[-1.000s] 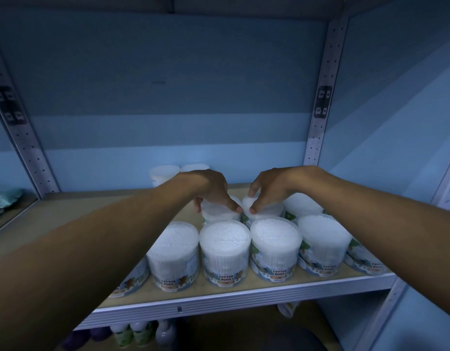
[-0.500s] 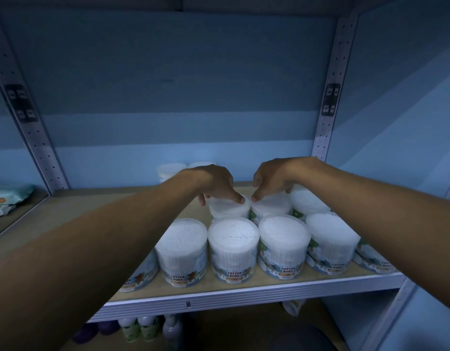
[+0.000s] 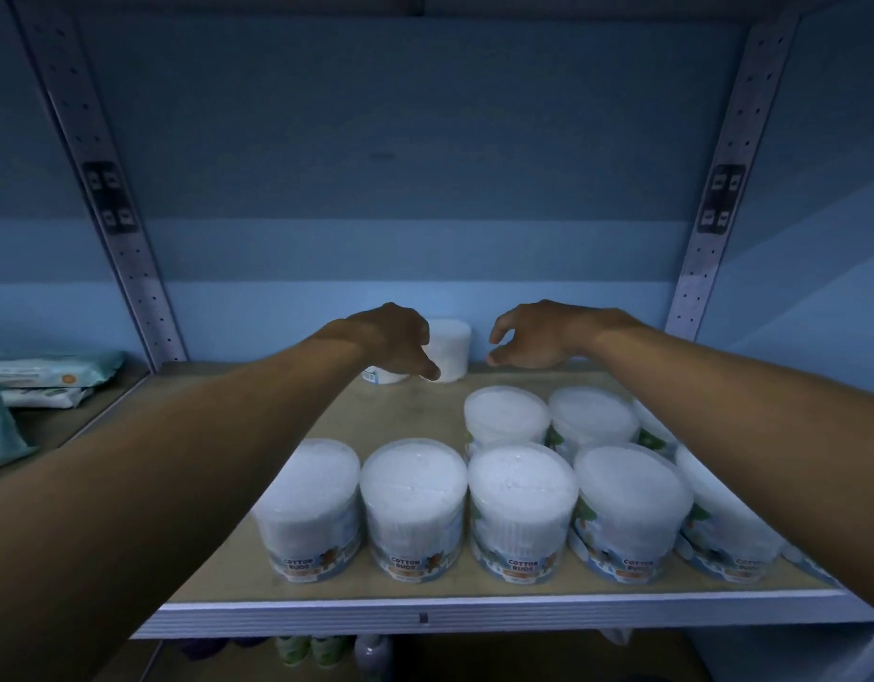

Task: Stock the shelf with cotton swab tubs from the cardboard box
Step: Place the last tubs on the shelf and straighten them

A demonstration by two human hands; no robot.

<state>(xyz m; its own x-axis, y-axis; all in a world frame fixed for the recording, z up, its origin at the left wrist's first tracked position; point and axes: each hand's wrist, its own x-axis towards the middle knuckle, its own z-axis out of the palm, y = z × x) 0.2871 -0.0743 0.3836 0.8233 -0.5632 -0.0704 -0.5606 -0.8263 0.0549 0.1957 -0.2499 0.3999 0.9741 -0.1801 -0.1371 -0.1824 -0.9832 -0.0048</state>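
nearest, along the front edge of the shelf (image 3: 474,620), stands a row of cotton swab tubs (image 3: 521,509), upright and touching side to side, clear walls packed with white swabs and a "cotton buds" label low on each. just behind them, toward the right edge, a second shorter row of tubs (image 3: 506,415) sits against the first; the board on the left behind the front row is bare wood. further in, both forearms reach over the rows. the left hand (image 3: 393,344) hangs above the board near the back edge, fingers loosely curled and pointing down, holding nothing, just in front of two back tubs (image 3: 449,349); whether it touches them cannot be told. the right hand (image 3: 531,339) hovers beside it, thumb and fingers bent in a loose half-open claw, also holding nothing, well apart from the second row. the cardboard box is out of view.

these tubs look light and stiff, with smooth plastic walls that could slip, and thin lids that may pop if squeezed hard. probably the best hold is around the side wall from above, thumb against fingers, or flat fingers on the lid to slide one along the board. packed close, a nudged tub may push its neighbours.

on the neighbouring shelf to the left lie pale wipe packs (image 3: 46,374).
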